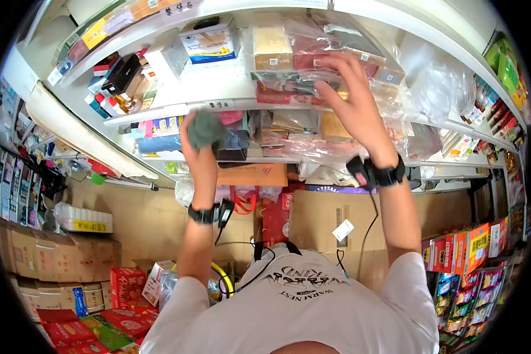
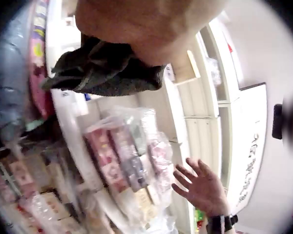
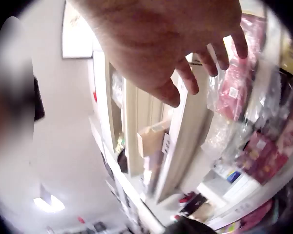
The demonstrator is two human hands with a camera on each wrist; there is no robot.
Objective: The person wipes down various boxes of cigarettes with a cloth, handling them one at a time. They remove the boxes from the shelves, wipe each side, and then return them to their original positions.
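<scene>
A dark grey-green cloth is bunched in my left hand, in front of the edge of the middle shelf. The left wrist view shows the cloth hanging in folds beneath that hand. My right hand reaches out with fingers spread over boxes wrapped in clear plastic. From the right wrist, the hand appears with extended fingers and nothing in its grasp, close to a pink plastic-wrapped package.
A white and blue box stands on the shelf, left of the wrapped boxes. Below, more wrapped packages fill another shelf. A cardboard box is on the floor before me. Cartons are stacked at left, snack packs at right.
</scene>
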